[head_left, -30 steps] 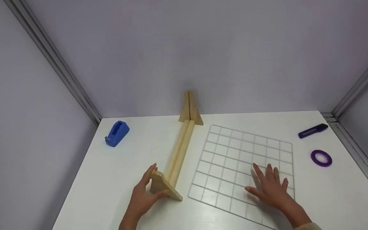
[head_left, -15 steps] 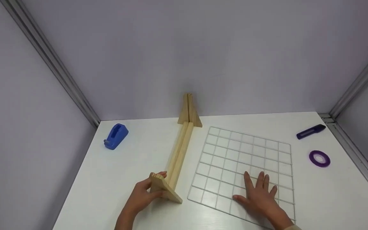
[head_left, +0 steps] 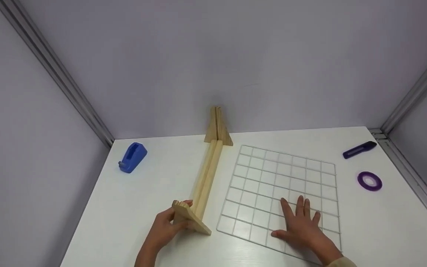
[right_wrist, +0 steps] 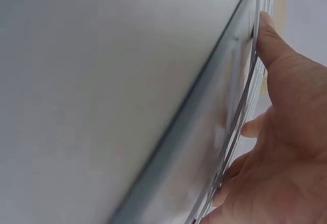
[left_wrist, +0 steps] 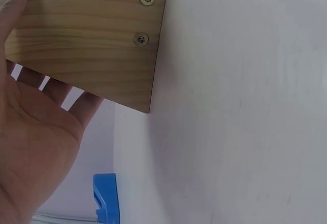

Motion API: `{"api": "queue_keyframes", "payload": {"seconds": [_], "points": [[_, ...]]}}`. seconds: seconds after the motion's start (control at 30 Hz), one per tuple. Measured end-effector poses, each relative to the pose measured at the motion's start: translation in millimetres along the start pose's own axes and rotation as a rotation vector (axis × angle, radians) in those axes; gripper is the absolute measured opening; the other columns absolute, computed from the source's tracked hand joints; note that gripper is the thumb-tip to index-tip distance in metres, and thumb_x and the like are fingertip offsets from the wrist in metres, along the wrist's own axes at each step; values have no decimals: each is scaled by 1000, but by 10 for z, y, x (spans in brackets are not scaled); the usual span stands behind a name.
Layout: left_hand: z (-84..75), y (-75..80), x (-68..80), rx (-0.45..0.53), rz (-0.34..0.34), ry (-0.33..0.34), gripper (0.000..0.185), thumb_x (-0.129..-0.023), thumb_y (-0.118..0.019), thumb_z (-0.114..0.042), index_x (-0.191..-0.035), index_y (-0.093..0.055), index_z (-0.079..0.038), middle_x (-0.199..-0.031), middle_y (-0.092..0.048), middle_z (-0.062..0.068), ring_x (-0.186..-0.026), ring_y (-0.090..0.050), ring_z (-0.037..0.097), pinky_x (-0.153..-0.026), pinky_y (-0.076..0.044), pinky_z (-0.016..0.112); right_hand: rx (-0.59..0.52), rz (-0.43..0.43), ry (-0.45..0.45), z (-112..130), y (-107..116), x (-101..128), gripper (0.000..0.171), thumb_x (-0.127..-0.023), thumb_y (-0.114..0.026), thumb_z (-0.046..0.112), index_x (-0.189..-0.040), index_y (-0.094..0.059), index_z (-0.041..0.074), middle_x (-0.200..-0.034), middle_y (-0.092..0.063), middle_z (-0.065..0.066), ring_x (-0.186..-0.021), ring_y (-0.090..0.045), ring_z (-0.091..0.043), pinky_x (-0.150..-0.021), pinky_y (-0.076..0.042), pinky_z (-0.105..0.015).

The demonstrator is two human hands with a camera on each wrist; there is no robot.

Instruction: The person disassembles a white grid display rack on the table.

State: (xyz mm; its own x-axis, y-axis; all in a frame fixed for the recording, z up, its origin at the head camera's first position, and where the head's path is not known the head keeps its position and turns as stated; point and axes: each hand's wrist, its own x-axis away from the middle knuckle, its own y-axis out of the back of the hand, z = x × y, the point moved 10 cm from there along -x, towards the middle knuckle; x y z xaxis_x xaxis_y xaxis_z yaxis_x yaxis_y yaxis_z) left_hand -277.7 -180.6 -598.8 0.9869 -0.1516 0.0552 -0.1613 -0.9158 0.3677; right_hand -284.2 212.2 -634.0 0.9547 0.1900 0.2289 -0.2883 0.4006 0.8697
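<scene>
On the white table a wooden stand runs lengthwise, with a slanted-sided end piece at each end. My left hand grips the near end piece, thumb on its outer face and fingers behind it. The left wrist view shows two screw heads in that wooden board. To the right of the stand lies a wire grid panel, flat on the table. My right hand rests on its near right part with fingers spread and straight. In the right wrist view the fingertips lie along the wires.
A blue tape dispenser stands at the back left. Towards the right edge lie a dark utility knife and a purple tape roll. Grey wall panels with metal framing enclose the table behind and at both sides.
My right hand has slid left and towards me over the grid, then stayed there. The fingers of my left hand have shifted round behind the end piece. The stand has stayed put.
</scene>
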Motion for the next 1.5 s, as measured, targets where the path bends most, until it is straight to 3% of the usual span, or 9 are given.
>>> {"api": "queue_keyframes", "payload": {"seconds": [0.17,0.4,0.77,1.13,1.27,1.5], "points": [[-30,-14,31,-6,-1,-14,58,-80,-83,-43,-134,-66,-30,-141,-63,-8,-139,-53,27,-119,-36,58,8,-2,32,18,44,-12,117,-76,-74,70,-161,-21,8,-158,7,-47,-147,9,-65,-102,1,-90],[0,-49,70,-12,-10,25,54,-82,-81,-47,-133,-66,-38,-141,-63,-10,-137,-55,25,-116,-42,54,-3,21,66,-30,55,-49,117,-77,-77,67,-161,-20,9,-158,8,-46,-147,10,-64,-102,2,-90],[-50,-91,136,-26,-44,-12,54,-81,-80,-48,-132,-66,-37,-139,-65,-9,-135,-57,24,-114,-45,52,44,37,112,-84,106,-82,115,-78,-73,70,-162,-21,11,-162,5,-41,-150,8,-60,-105,1,-88],[-88,-166,225,-33,-94,2,56,-81,-82,-44,-132,-67,-26,-138,-66,-4,-139,-54,30,-118,-38,58,53,63,148,-130,155,-134,113,-79,-73,69,-162,-21,13,-162,5,-40,-150,8,-60,-106,1,-87],[-101,-193,247,-55,-103,-7,57,-81,-81,-45,-130,-68,-19,-136,-67,0,-136,-56,31,-116,-40,57,69,66,153,-164,187,-165,113,-78,-73,69,-162,-21,14,-163,4,-40,-150,7,-60,-107,0,-86],[-105,-214,251,-71,-119,5,55,-80,-82,-46,-125,-70,-18,-134,-69,1,-133,-59,31,-113,-44,55,71,82,173,-214,232,-220,115,-76,-75,70,-162,-22,14,-163,3,-39,-150,6,-60,-108,0,-86]]}}
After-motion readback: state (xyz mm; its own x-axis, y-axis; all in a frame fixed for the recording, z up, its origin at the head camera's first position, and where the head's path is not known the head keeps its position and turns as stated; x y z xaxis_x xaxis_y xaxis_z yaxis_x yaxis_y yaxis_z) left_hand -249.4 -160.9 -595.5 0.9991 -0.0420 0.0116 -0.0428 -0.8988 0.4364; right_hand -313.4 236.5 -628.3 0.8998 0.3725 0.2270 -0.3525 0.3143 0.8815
